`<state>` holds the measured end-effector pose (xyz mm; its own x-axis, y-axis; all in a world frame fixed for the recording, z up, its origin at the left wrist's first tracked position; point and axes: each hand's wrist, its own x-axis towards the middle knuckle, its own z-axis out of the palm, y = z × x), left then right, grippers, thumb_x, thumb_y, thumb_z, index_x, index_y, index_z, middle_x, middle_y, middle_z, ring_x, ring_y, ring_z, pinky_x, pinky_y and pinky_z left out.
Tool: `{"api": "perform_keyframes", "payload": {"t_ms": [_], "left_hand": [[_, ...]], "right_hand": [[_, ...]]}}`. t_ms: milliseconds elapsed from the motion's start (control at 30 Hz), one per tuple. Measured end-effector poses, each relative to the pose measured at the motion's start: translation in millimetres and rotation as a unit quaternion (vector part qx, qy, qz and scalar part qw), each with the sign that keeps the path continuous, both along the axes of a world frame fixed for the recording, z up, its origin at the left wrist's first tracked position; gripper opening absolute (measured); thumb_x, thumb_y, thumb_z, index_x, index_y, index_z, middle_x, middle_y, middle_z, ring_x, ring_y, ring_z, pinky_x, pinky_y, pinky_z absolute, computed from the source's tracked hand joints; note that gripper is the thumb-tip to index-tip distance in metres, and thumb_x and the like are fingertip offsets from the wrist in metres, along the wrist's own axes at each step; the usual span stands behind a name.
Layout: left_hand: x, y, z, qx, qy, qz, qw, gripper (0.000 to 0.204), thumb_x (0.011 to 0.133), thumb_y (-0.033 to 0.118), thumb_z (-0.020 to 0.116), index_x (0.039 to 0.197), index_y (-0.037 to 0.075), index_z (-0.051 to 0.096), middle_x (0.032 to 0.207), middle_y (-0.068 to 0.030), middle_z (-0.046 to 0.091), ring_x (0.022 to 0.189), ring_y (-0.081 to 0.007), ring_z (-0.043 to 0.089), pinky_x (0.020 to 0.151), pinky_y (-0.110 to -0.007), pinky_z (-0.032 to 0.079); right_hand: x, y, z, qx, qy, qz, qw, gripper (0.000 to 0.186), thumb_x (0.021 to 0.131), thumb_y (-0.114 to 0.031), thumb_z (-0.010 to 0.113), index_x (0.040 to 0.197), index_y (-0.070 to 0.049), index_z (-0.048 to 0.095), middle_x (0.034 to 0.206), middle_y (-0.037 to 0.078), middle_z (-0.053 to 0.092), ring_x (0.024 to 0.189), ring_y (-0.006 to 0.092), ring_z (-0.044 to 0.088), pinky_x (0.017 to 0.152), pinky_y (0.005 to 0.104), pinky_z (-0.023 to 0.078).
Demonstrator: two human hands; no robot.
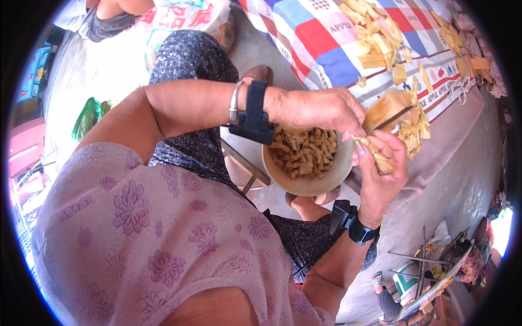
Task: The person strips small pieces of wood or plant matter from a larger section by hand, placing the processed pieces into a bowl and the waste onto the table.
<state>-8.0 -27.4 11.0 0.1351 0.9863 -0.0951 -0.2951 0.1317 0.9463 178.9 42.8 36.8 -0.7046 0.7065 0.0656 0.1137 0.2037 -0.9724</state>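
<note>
Left hand (337,111): fingers curled, tips meeting those of the right hand (383,157); whether it grasps anything, cannot tell. Right hand: bent fingers and thumb grasp a bundle of yellow strips (382,163), located just right of the bowl (309,188). A thin dark blade (399,114) slants up and rightward from where the fingertips meet; which hand carries it is unclear. Bowl: pale, round, beneath the left wrist, holding many short chopped pieces (302,152), browner than the strips. Broad yellow slab (387,104) lies alongside the blade. Further loose yellow pieces (375,35) lie scattered on a red, blue and white checked cloth (326,62) above and right of the hands. White plastic bag (182,24) with red print stands beyond the left knee; green bag (87,118) at far left on the floor (68,92).
</note>
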Motion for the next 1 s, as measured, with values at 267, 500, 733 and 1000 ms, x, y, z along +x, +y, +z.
{"api": "perform_keyframes", "payload": {"t_ms": [267,500,733,1000], "left_hand": [[-11,-7,9,0.057,-0.015,0.02,0.998,0.027,0.091,0.019,0.06,0.078,-0.004,0.062,0.066,0.0025,0.05,0.062,-0.0025,0.045,0.052,-0.02,0.033],[-16,-3,32,-0.013,0.012,0.006,1.0,0.026,0.092,0.022,0.061,0.08,0.0,0.065,0.065,0.0036,0.05,0.06,-0.0022,0.044,0.052,-0.019,0.033],[-34,37,30,-0.001,0.181,0.064,0.981,0.023,0.089,0.024,0.064,0.081,0.003,0.065,0.06,0.0059,0.05,0.056,-0.0028,0.043,0.051,-0.02,0.033],[-29,68,5,-0.021,0.263,0.079,0.961,0.021,0.081,0.023,0.067,0.069,0.007,0.059,0.064,-0.0012,0.054,0.061,-0.0126,0.046,0.062,-0.032,0.039]], "right_hand": [[3,0,8,-0.106,0.065,-0.02,0.992,0.019,0.081,0.01,0.066,0.097,0.002,0.059,0.083,0.006,0.063,0.064,0.0099,0.059,0.056,0.0214,0.049],[5,10,7,-0.12,0.081,-0.062,0.988,0.018,0.082,0.011,0.065,0.096,0.002,0.057,0.08,0.008,0.063,0.063,0.01,0.058,0.057,0.0217,0.049],[7,45,1,-0.147,0.122,-0.134,0.972,0.01,0.088,-0.002,0.063,0.096,0.001,0.058,0.077,0.01,0.064,0.062,0.0109,0.056,0.059,0.0226,0.046],[6,67,-26,-0.187,0.091,-0.173,0.963,0.015,0.085,-0.001,0.066,0.098,0.001,0.058,0.08,0.013,0.065,0.064,0.0138,0.058,0.058,0.0245,0.045]]}}
